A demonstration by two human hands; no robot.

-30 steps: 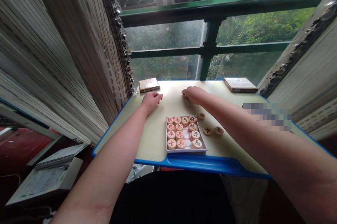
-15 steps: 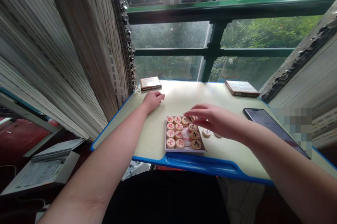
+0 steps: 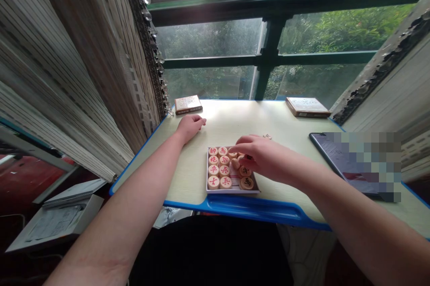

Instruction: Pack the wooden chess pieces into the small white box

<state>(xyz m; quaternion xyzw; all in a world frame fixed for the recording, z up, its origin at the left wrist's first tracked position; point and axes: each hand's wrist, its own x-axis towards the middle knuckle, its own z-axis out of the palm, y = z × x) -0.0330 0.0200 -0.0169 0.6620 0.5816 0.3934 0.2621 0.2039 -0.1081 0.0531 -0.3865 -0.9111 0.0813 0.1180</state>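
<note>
A shallow white box of round wooden Chinese chess pieces stands at the near edge of the table. Red-marked pieces fill its left columns, black-marked pieces its right side; a gap shows between them. Over the upper right of the box, my right hand pinches a tilted Chinese chess piece at the gap, and covers some pieces beneath. One loose piece lies on the table just beyond that hand. My left hand rests on the tabletop, fingers curled, with nothing visible in them.
Two small flat boxes, one on the left and one on the right, lie at the table's far side. A phone lies on the right. Curtains hang close on both sides; a green-framed window is behind.
My right hand has moved slightly left and down over the box, a chess piece now showing at its fingertips. My left hand stays on the table. The view has shifted a little.
</note>
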